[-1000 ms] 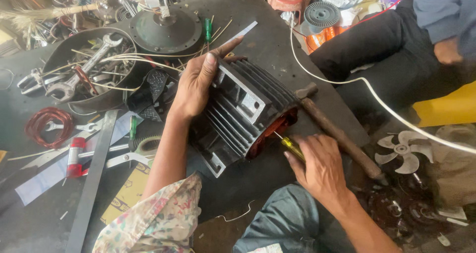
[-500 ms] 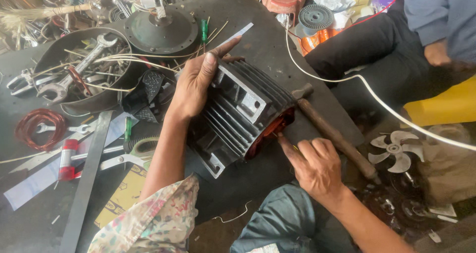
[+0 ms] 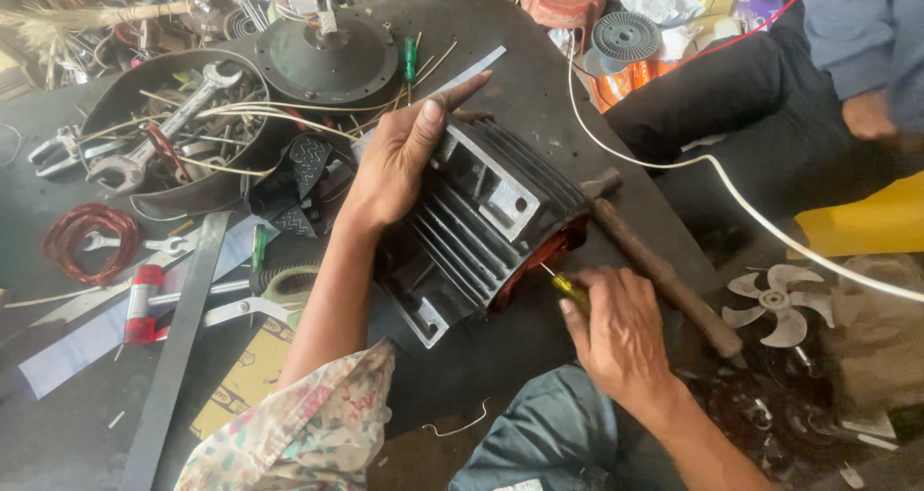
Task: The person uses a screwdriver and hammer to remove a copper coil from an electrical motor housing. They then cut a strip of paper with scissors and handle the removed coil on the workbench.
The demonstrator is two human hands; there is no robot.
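Fingers (image 3: pixel 438 116) of the left hand (image 3: pixel 399 159) spread flat over the black finned motor housing (image 3: pixel 481 226) on the dark counter (image 3: pixel 539 77); the right hand (image 3: pixel 621 332) clenched a yellow-handled screwdriver (image 3: pixel 568 289) at its orange-lined opening. A slip could likely gouge the winding inside.

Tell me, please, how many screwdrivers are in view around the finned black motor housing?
2: a yellow-handled screwdriver in the right hand at the housing's open end, and a green-handled screwdriver lying beside the round dark cover plate. Clutter may hide others.
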